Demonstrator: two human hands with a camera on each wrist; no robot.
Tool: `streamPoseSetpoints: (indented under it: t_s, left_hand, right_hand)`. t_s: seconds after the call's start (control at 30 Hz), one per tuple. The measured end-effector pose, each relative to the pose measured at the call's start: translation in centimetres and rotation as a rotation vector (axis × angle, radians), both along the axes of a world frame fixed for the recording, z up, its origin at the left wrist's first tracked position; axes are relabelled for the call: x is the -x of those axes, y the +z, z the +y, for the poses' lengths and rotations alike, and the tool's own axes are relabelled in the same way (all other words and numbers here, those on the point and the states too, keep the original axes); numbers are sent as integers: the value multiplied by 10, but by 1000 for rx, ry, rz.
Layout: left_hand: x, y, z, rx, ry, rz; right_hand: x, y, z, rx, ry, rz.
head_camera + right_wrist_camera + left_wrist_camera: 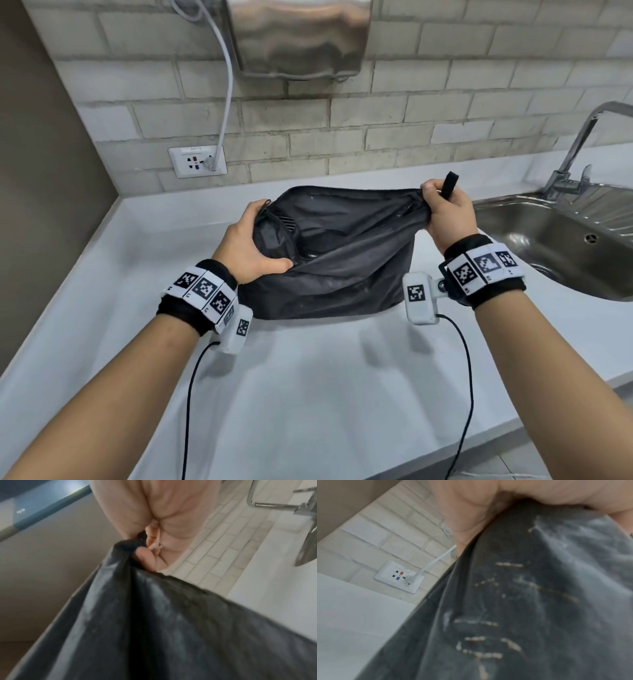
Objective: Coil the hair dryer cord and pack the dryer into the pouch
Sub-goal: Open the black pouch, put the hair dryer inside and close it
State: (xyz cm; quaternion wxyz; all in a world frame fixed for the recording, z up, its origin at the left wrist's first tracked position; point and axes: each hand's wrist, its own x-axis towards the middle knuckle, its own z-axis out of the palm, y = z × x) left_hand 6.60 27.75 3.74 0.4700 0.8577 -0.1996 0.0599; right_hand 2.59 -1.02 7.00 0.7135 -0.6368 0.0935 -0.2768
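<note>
A black fabric pouch (pixel 346 260) is held up just above the white counter (pixel 308 377), its mouth stretched between my two hands. Inside the left end of the mouth shows the black hair dryer (pixel 277 233) with its vent grille. My left hand (pixel 253 240) grips the pouch's left rim, thumb on the near side. My right hand (pixel 445 212) is fisted on the gathered right rim, and a black strap (pixel 449 185) sticks up from it. Both wrist views are filled with dusty black pouch (pixel 522 601) fabric (pixel 154 628). The cord is hidden.
A steel sink (pixel 555 246) with a tap (pixel 582 147) lies at the right. On the brick wall behind are a wall socket (pixel 197 161) with a white cable (pixel 227 92) plugged in and a metal hand dryer (pixel 298 34).
</note>
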Motion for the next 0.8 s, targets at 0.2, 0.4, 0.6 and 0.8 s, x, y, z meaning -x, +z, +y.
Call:
streamPoseSetpoints:
  t_s: [0.2,0.4,0.6,0.8]
  left_hand:
    - [3,1,-5,-41,-45,-12]
    - [6,0,-8,-45,-75,-18]
    - [8,-2,-7,8,-125,-18]
    - [8,-5,-3,5,-119,-58]
  right_hand:
    - [4,-5,11,806,-322,238]
    - [15,8,87,1111,61,20]
    - [4,4,144,1049,320,66]
    - [-6,3,151,1075,356,23]
